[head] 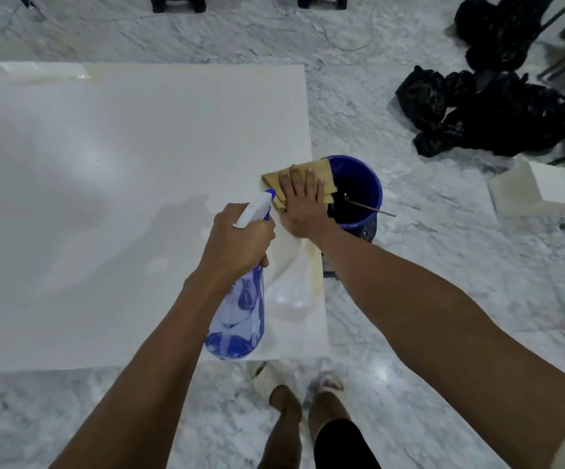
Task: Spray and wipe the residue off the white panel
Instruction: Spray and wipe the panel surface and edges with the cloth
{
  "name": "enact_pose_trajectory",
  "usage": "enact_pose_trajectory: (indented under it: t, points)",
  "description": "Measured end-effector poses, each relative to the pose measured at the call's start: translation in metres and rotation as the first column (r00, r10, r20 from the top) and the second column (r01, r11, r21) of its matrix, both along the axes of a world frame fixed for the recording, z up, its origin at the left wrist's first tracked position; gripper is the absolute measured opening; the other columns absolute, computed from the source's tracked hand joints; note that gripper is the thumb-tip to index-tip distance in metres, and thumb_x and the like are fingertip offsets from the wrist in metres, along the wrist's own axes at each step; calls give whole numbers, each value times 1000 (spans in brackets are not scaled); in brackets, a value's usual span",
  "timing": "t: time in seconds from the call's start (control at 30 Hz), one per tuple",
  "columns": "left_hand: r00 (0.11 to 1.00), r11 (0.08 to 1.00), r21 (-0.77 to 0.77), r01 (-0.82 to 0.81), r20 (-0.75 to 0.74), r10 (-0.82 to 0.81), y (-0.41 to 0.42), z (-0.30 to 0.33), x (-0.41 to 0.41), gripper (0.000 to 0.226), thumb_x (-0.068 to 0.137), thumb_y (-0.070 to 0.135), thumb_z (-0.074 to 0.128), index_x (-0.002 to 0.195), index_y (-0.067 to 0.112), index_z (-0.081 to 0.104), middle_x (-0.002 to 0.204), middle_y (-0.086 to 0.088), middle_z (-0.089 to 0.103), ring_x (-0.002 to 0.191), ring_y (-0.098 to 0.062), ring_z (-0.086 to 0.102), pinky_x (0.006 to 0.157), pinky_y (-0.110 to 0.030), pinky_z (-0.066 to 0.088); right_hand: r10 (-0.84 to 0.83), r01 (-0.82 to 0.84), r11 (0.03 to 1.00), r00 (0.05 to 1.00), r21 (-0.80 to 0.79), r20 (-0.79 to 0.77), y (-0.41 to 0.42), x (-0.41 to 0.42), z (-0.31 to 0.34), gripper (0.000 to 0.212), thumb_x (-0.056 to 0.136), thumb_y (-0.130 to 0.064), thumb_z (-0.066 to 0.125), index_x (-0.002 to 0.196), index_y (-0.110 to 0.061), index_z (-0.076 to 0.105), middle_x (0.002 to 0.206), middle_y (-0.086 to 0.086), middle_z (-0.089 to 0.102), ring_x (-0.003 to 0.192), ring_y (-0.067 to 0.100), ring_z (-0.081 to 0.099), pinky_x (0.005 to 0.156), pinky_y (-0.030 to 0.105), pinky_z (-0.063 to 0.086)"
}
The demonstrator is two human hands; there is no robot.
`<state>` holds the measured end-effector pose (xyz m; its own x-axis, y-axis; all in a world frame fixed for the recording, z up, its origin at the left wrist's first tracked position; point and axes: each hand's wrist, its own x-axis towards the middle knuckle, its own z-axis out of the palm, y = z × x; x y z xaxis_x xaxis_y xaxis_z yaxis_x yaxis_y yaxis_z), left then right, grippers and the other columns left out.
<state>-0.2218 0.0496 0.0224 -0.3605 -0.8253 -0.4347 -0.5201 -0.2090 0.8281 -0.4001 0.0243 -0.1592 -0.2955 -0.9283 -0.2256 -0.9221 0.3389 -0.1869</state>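
On the white panel (105,198), near its edge by the blue bucket (359,194), the right hand (303,204) presses a tan cloth (274,179) flat to scrub; the left hand (237,243) grips the spray bottle (237,319), nozzle aimed beside the cloth, ready to wet residue

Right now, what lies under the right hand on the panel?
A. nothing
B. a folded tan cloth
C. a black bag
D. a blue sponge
B: the right hand presses flat on a folded tan cloth at the right edge of the white panel.
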Motion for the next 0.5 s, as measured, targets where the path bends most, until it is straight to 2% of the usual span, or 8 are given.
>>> enact_pose_trajectory:
  t: [0.1, 0.17, 0.27, 0.4, 0.5]
  points:
    - [1000, 1000, 4, 23, 6, -23, 18, 1, 12, 35, 74, 22, 51, 91, -6, 64, 93, -30, 69, 40, -13, 55, 51, -29, 52, -10, 10, 1000, 1000, -18, -28, 24, 15, 0, 72, 101, -42, 39, 157, -15, 3, 165, 11, -6, 149, 42, -10, 117, 55, -10]
    - [999, 999, 0, 39, 18, -39, 31, 0, 20, 27, 81, 19, 54, 88, -5, 64, 93, -30, 70, 40, -14, 55, 55, -31, 52, -20, 19, 1000, 999, -17, -29, 39, 24, -2, 73, 101, -41, 39, 157, -15, 1, 165, 12, -8, 149, 42, -11, 117, 56, -11]
    - [997, 998, -27, 63, 52, -62, 49, -4, 34, 18, 92, 8, 53, 86, -6, 62, 92, -25, 72, 36, -11, 54, 53, -28, 52, -19, 19, 1000, 1000, -2, -20, 61, 38, 1, 75, 101, -40, 39, 157, -15, -2, 164, 11, -11, 149, 42, -14, 117, 57, -10]
    - [994, 995, -43, 92, 55, -90, 76, -5, 57, 17, 90, 4, 53, 76, 7, 62, 92, -22, 73, 36, -9, 56, 48, -23, 51, -30, 30, 999, 999, -12, -33, 98, 62, 2, 77, 99, -40, 43, 157, -14, -2, 164, 13, -10, 149, 42, -12, 117, 56, -10]
    - [993, 994, -25, 109, 49, -107, 101, -1, 75, 13, 87, 5, 52, 79, 0, 62, 94, -25, 72, 37, -14, 56, 54, -28, 49, -46, 47, 999, 998, 10, -32, 127, 77, 1, 77, 100, -41, 40, 157, -15, -5, 164, 12, -13, 148, 41, -15, 118, 56, -9]
